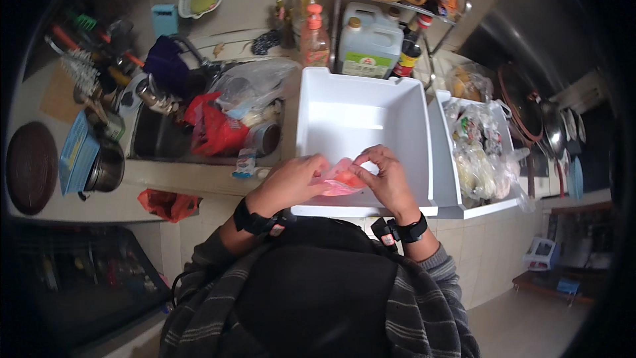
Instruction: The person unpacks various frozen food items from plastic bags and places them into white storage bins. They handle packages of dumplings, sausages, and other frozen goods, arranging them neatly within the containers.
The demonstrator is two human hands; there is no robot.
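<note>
My left hand (293,181) and my right hand (385,176) pinch the two sides of a small pink plastic bag (343,184) above the front edge of a white plastic bin (364,209). Something orange-red shows inside the bag; what it is I cannot tell. The bin's white floor shows beyond my hands. A second white bin (459,179), full of food in clear plastic bags (479,149), stands to the right.
On the left a steel sink (161,134) holds a red plastic bag (218,127) and clear bags. Behind the bin stand a pink pump bottle (314,40), a plastic jug (370,44) and a sauce bottle (411,44). A red bag (169,205) lies on the counter's front edge.
</note>
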